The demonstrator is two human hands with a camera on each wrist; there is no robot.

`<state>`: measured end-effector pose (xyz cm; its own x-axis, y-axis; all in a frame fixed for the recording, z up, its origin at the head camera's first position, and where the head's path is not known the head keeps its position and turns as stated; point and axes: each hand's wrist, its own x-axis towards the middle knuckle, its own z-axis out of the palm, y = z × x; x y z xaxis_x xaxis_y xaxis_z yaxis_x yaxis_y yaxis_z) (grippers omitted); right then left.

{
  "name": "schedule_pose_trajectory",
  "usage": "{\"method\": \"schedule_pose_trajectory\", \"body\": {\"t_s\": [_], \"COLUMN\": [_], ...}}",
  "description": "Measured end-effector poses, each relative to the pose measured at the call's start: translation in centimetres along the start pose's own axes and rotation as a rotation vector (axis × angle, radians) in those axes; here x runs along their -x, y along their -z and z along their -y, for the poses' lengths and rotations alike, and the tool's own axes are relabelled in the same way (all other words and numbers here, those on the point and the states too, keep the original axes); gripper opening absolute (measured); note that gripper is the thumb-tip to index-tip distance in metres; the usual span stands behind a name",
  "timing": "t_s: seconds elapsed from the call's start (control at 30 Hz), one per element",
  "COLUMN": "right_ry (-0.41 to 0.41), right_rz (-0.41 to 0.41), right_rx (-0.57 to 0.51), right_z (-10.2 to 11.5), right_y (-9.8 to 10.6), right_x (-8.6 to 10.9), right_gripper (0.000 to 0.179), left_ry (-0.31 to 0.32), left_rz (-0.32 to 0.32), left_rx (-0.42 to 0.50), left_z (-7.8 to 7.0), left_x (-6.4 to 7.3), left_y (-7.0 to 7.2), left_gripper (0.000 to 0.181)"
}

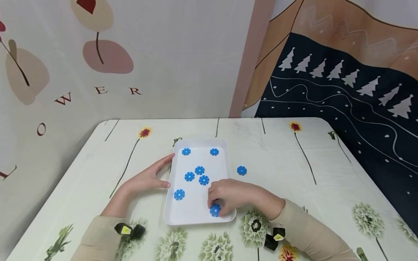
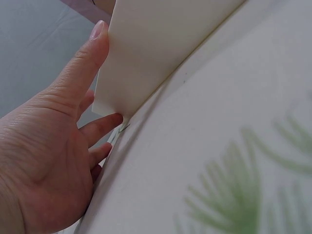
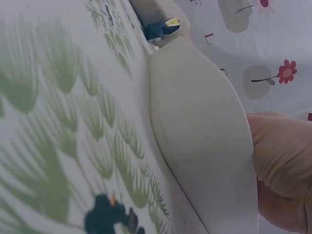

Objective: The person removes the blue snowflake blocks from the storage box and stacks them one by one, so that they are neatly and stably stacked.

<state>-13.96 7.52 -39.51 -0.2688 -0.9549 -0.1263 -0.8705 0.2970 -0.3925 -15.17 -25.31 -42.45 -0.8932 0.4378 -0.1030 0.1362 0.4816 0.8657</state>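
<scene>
A white tray (image 1: 199, 217) holds several blue notched plastic discs, such as one disc (image 1: 179, 194) near its left wall. My left hand (image 1: 145, 181) rests against the tray's left side, its thumb and fingers spread and mostly straight. In the left wrist view that hand (image 2: 53, 146) has its thumb and a fingertip at the tray wall (image 2: 146, 53). At the tray's near right corner my right hand (image 1: 230, 195) pinches a blue disc (image 1: 215, 210) between thumb and fingers. In the right wrist view the tray wall (image 3: 200, 126) hides the fingertips and disc.
One more blue disc (image 1: 242, 170) lies on the flower-printed tablecloth (image 1: 277, 156) just right of the tray. Behind the table stands a printed wall hanging (image 1: 183, 72), and a dark tree-patterned cloth (image 1: 343, 101) hangs on the right.
</scene>
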Motion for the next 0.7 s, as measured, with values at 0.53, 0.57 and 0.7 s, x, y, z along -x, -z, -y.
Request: {"method": "schedule_pose_trajectory", "body": {"t_s": [0.53,0.57,0.7], "right_ry": [0.03,0.032,0.041], "right_rz": [-0.156,-0.167,-0.198], "right_rx": [-0.135,-0.144,-0.155], "right_z": [-0.57,-0.56,-0.55], "right_y": [-0.36,-0.34,-0.35], "right_x": [0.57,0.59,0.67], "right_gripper": [0.031,0.031,0.031], "left_ry": [0.02,0.02,0.014], "left_rz": [-0.005,-0.006,-0.005], "left_rx": [-0.008,-0.006,0.003], "left_z": [0.03,0.02,0.04], "left_x": [-0.08,-0.08,-0.11], "left_y": [0.0,0.0,0.0], "left_gripper": [0.102,0.102,0.101]}}
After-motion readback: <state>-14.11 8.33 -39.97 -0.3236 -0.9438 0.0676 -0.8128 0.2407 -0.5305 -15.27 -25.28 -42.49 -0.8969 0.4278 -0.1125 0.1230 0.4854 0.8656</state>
